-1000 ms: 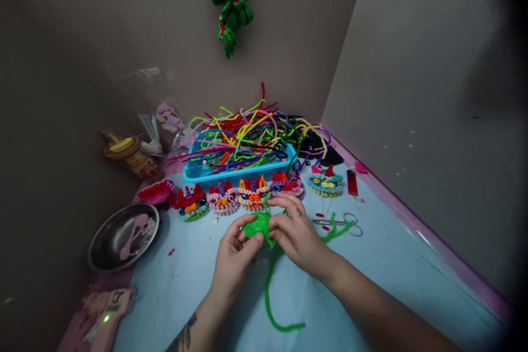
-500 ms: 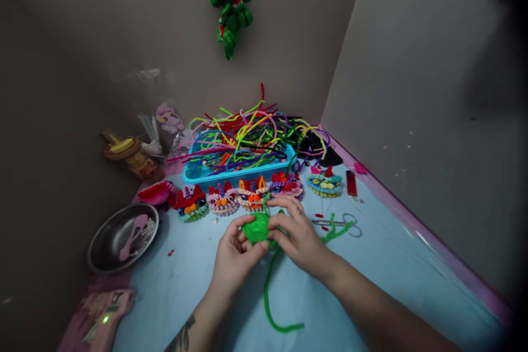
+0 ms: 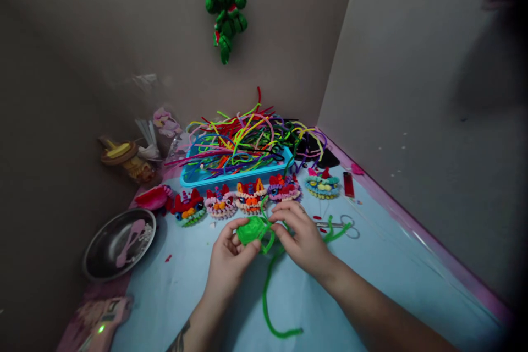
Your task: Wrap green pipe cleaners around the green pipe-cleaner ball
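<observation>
My left hand (image 3: 229, 261) is closed around a small coiled disc of green pipe cleaner (image 3: 251, 229), held just above the light blue tabletop (image 3: 371, 280). My right hand (image 3: 303, 239) pinches the green strand right beside the coil. The loose tail of the green pipe cleaner (image 3: 270, 308) trails down between my forearms and curls toward me. Behind the hands stands a row of several finished colourful pipe-cleaner faces (image 3: 247, 198).
A blue tray (image 3: 198, 176) heaped with multicoloured pipe cleaners sits at the back. Scissors (image 3: 340, 225) and a red lighter (image 3: 348, 184) lie to the right. A metal bowl (image 3: 94, 261) is at left, a pink glue gun (image 3: 103, 324) near the front left corner. A green ornament (image 3: 225, 5) hangs on the wall.
The view has shifted slightly. The green coil has turned in my left hand, and my right hand has drawn the strand round it into a small loop.
</observation>
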Tool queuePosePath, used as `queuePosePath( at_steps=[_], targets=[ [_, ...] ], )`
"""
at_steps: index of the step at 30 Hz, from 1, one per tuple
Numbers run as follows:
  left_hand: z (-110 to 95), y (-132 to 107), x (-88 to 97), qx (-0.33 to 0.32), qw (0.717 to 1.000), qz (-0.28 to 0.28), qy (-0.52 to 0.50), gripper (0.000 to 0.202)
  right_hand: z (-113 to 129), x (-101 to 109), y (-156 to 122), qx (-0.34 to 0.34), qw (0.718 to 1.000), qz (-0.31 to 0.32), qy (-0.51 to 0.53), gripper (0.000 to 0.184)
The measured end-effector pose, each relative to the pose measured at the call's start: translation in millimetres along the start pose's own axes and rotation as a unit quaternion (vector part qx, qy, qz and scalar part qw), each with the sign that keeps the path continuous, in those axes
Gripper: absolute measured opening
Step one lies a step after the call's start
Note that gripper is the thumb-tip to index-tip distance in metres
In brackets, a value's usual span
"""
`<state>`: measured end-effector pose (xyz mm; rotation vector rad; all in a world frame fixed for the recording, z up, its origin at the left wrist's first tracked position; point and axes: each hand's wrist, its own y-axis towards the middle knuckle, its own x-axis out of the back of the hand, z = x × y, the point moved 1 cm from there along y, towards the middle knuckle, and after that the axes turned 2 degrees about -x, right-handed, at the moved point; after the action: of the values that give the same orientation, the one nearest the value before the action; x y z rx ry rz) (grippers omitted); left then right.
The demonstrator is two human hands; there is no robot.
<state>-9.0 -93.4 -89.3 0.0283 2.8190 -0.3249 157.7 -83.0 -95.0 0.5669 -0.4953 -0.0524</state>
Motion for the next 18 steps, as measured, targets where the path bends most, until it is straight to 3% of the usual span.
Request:
queuePosePath(
  at_steps=[11, 18],
  targets=[
    [-1.9, -1.0, -1.0, 0.0, 1.0, 0.011, 0.015, 0.05, 2.8, -0.1, 1.2, -0.03, 0.999, -0.007, 0.011, 0.01],
    [-1.3, -1.9, 0.8, -0.009, 0.999, 0.03, 0.017, 0.047, 4.7, -1.3, 0.3, -0.121, 0.991, -0.003, 0.06, 0.009]
  ],
)
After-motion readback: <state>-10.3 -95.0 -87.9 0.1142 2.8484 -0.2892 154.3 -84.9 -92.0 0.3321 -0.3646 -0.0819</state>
